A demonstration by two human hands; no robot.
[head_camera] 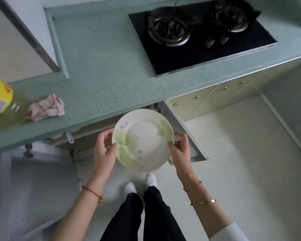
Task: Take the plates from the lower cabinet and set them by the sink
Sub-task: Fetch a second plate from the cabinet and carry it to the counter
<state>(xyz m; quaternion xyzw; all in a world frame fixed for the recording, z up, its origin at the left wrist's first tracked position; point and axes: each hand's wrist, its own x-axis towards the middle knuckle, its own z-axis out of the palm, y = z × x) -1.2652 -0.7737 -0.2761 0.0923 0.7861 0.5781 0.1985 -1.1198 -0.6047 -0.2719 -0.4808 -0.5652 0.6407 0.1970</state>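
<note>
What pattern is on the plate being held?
White plate with pale green leaves and small grey flowers; head view shows it best.

Speckled green desk (111, 70) carries a black gas hob (203, 49). Floor (233, 162): pale, evenly lit. Cabinet doors (207, 100): cream.

Soft, even daylight fills the scene, brightest on the pale floor (233, 153) at right. The space under the counter (102, 70) lies in dim shadow. The glossy black hob (198, 49) catches faint reflections and its burners look smeared. Wide-angle bending curves the counter edge, and the yellow bottle (0, 96) at the left border is blurred.
</note>
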